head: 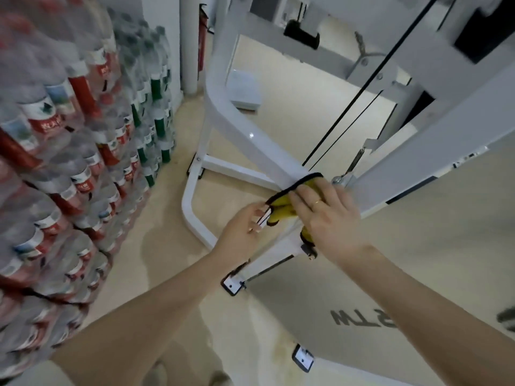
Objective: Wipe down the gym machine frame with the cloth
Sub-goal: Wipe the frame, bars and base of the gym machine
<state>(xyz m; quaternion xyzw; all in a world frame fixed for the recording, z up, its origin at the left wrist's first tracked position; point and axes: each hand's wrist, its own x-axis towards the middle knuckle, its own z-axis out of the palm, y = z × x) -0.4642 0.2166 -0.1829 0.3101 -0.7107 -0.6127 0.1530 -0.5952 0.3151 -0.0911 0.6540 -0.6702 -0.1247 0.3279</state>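
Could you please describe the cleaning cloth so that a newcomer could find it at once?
Follow the white gym machine frame down its sloping bar to where both hands meet. The cloth drapes over that bar there, the only yellow, black-edged thing in view.

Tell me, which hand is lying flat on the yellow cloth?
The right hand, the one with a ring, presses the yellow cloth on the white frame. The left hand only pinches its edge.
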